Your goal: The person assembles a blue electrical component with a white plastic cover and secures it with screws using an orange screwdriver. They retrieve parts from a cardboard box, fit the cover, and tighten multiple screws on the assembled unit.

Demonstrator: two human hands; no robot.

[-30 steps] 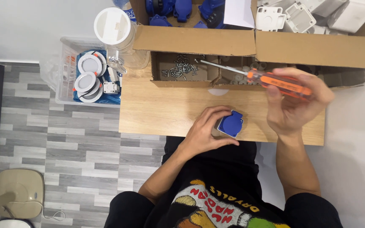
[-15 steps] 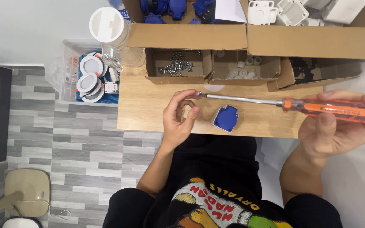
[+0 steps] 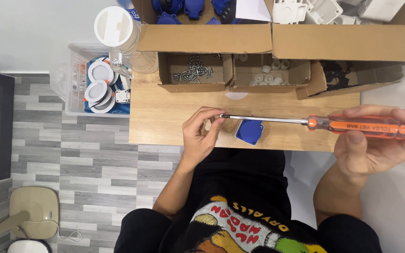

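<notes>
The right hand [image 3: 376, 150] is wrapped around the orange handle of a long screwdriver [image 3: 352, 125], fingers closed on it with the thumb pressed along the underside, and holds the tool level so its steel shaft runs leftward across the wooden table [image 3: 165, 117]. The left hand [image 3: 202, 136] meets the tip: thumb and fingertips are pinched together right at the blade's end, most likely on a small screw, though the piece itself is too small to make out. Just under the shaft, near the table's front edge, lies a blue socket part [image 3: 249, 131], touching neither hand nor tool. Behind it stand three open cardboard trays — one with loose screws [image 3: 193, 72], one with small white plastic pieces [image 3: 268, 72], one with dark parts [image 3: 348, 75] — and larger boxes of blue and white housings beyond them. A clear bin [image 3: 99, 84] of round white fittings sits off the table's left end. Judging from this, the work is at an early step: a fastener seems to be getting set on the driver's tip, nothing is yet driven into the blue part, and seating and tightening remain.
</notes>
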